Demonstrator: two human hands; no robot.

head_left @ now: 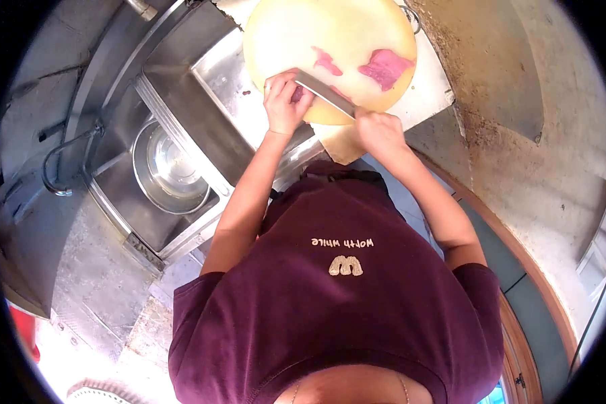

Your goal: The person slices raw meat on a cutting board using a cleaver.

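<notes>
On the round yellowish cutting board (283,34), my left hand (285,101) is closed on a piece of dark red meat (297,93), which shows between the fingers. My right hand (380,131) grips the handle of a knife (324,94). The wide blade slants across the board's near edge, its far end beside my left fingertips. A thin slice lies just behind the blade. Farther right on the board is a larger piece of red meat (386,69), and a small strip of meat (326,60) rests near the middle.
To the left is a two-basin metal sink (182,145), with a round metal bowl (172,165) in the nearer basin. A curved faucet (60,190) stands at its far left. The board rests on a white slab (439,91); a stained counter (512,155) extends right.
</notes>
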